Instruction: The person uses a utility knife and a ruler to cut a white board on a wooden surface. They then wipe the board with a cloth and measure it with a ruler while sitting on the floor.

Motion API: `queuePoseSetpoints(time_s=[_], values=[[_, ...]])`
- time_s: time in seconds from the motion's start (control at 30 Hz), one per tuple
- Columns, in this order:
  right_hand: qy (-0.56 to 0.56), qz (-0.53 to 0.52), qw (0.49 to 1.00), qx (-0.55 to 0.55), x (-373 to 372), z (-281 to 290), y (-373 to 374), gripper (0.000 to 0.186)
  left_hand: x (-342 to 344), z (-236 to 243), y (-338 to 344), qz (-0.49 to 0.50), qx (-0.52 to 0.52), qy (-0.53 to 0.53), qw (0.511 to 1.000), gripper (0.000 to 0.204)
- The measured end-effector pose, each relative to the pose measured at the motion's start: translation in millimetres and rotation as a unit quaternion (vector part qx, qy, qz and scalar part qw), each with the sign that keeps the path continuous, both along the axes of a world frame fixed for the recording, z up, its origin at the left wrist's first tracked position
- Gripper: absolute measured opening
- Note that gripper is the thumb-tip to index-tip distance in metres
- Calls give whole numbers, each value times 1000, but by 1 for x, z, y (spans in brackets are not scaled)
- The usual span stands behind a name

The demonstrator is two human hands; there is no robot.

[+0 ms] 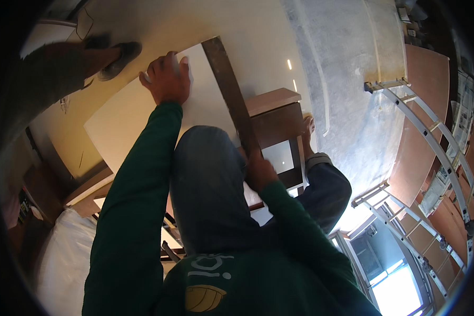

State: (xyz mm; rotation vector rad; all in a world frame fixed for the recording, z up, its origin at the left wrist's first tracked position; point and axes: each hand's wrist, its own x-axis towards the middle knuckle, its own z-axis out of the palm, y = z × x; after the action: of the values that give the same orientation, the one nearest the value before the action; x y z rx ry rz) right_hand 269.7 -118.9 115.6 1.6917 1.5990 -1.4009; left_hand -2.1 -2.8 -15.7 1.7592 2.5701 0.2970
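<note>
the left hand [167, 80] lies on the panel [122, 121], ladders [430, 139] to its right, a shoe [124, 59] to its left.

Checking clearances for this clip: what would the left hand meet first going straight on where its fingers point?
Beyond the white board, the left hand seems to have a free way over the tan floor, with a shoe off leftward; depth is unclear.

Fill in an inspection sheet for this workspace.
Surface: floor, grey with pale streaks at right.
Job's things: pale board; dark strip along its right side; brown block beside the strip.
Clutter: whitish sheeting, lower left.
Hands: left hand spread on the board; right hand at the strip's lower end, blurred, grip unclear.
Cables: nothing seen for certain.
Surroundings: two ladders, right; bright window, lower right; another person's leg, upper left.
</note>
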Motion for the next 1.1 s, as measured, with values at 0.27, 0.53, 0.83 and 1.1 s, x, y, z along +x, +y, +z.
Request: queuePoseSetpoints(time_s=[0.27, 0.53, 0.83, 1.1], values=[[-8, -52, 999, 10, 28, 2, -41, 46, 5, -9, 7, -13, 12, -2, 1000, 58], [109, -120, 955, 248, -71, -48, 118, 40, 6, 5, 4, 2, -14, -40, 999, 56], [163, -116, 934, 296, -112, -92, 152, 39, 2, 9, 2, -1, -14, -49, 999, 55], [142, -57, 952, 263, -110, -86, 155, 40, 3, 5, -1, -10, 1, -22, 1000, 54]])
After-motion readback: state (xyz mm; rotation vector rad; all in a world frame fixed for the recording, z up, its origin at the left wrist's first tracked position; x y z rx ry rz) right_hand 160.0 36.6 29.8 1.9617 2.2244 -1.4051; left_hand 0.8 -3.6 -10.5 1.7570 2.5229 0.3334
